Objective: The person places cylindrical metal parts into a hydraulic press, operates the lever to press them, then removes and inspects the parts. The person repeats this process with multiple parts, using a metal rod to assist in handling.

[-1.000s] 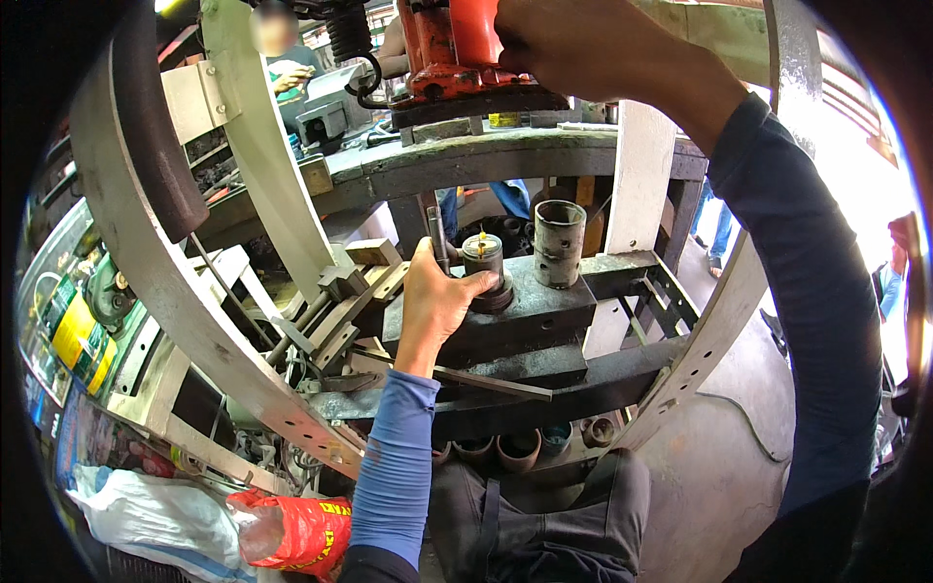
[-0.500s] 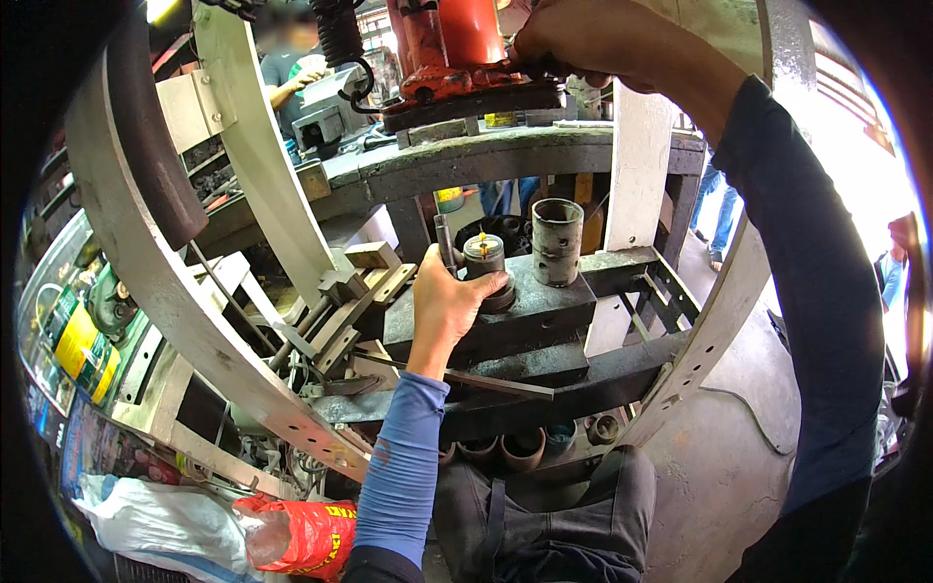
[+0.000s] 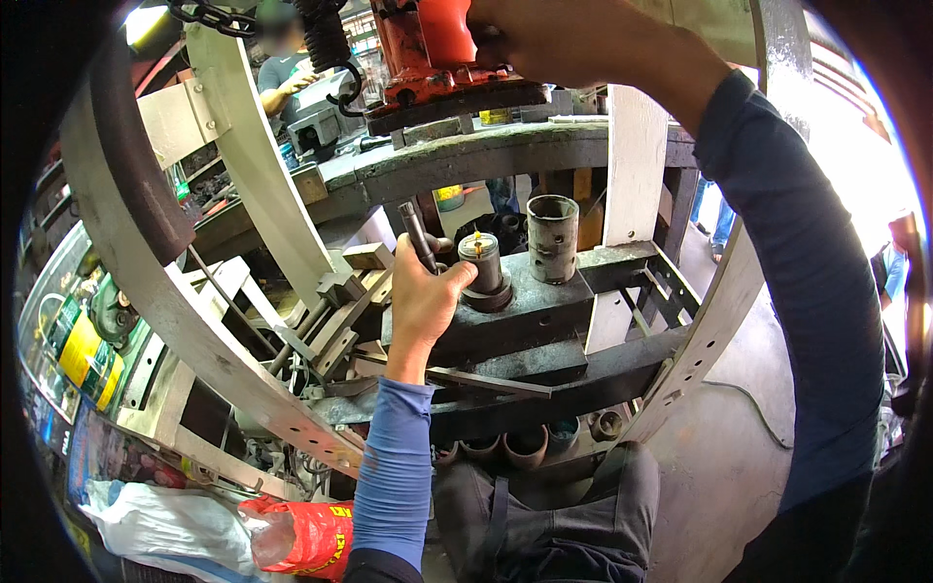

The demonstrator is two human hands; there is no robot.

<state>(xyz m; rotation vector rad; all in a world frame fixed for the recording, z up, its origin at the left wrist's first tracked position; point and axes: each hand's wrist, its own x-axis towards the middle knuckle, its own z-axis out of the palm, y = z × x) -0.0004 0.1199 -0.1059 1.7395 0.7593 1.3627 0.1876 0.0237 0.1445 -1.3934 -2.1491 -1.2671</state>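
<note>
A short dark metal rod (image 3: 418, 237) leans to the left in my left hand (image 3: 425, 303), whose fingers are closed round it. My thumb points toward a metal cylinder piece (image 3: 479, 262) with a yellowish tip on top, seated in a dark ring on the black steel block (image 3: 544, 316). Right of it, a worn hollow metal sleeve (image 3: 553, 241) stands upright. Overhead, my right hand (image 3: 498, 44) is closed at the side of a red hydraulic jack (image 3: 428, 49) on a dark base plate; its fingers are partly in shadow.
Pale steel uprights (image 3: 636, 165) of a press frame stand around the block. A dark coil spring (image 3: 325, 37) with a hook hangs beside the jack. Behind is a workbench (image 3: 466, 155) with a person beyond it. A red bag (image 3: 309, 539) lies at lower left.
My left hand has moved slightly left, away from the cylinder, and the rod has gone from upright to tilted. My right hand and the jack have shifted a little left and up in view.
</note>
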